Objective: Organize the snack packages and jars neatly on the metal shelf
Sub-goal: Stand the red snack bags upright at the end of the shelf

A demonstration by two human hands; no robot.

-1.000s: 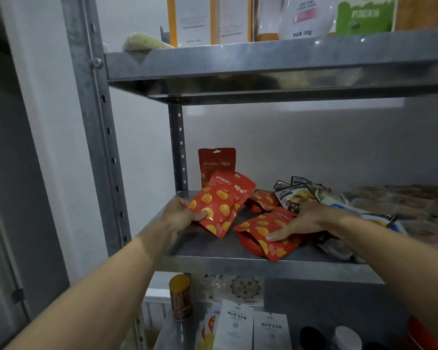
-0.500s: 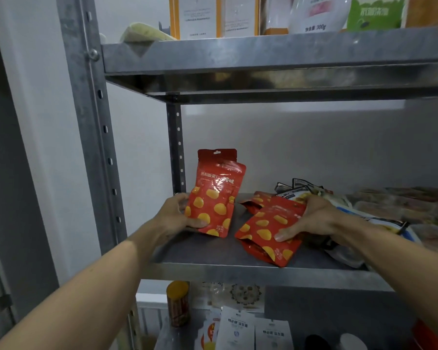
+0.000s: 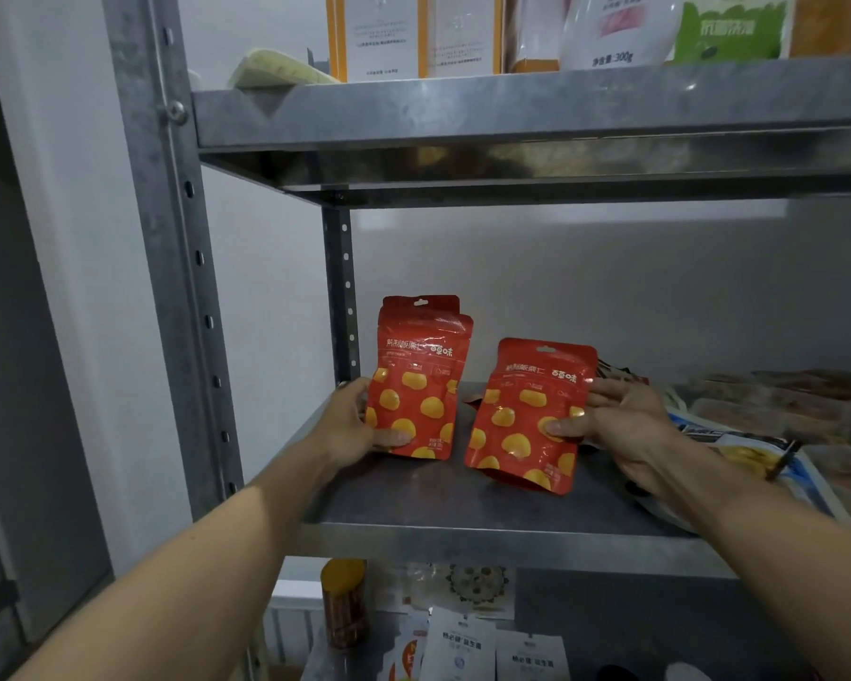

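- We are holding two red pouches printed with yellow pieces upright on the middle board of the metal shelf (image 3: pixel 463 508), in the centre of the frame.
- Our left hand (image 3: pixel 350 430) is gripping the left red pouch (image 3: pixel 416 385) at its lower left edge. The thumb is lying across the front near the bottom, and the fingers (image 3: pixel 354 389) are curling round behind the pouch.
- The left red pouch is standing just in front of the rear upright post (image 3: pixel 340 287). A rear red pouch (image 3: pixel 421 307) is standing directly behind it, with only its top strip showing.
- Our right hand (image 3: pixel 625 430) is pinching the right red pouch (image 3: pixel 526 415) at its right edge. The thumb is pressing on the front, and the fingers are reaching behind, with their tips spreading past the edge.
- The right red pouch is tilting slightly, with its bottom on the board, lower in the frame than the left one. A narrow gap is separating the two pouches.
- A pile of mixed packages (image 3: pixel 782 410) is lying flat on the same board at the right of the frame, beside our right hand.
- The upper board (image 3: pixel 512 110), at the top of the frame, is carrying boxes and bags.
- At the bottom of the frame, a jar with an orange lid (image 3: pixel 344 602) and white sachets (image 3: pixel 463 651) are sitting on the level below.
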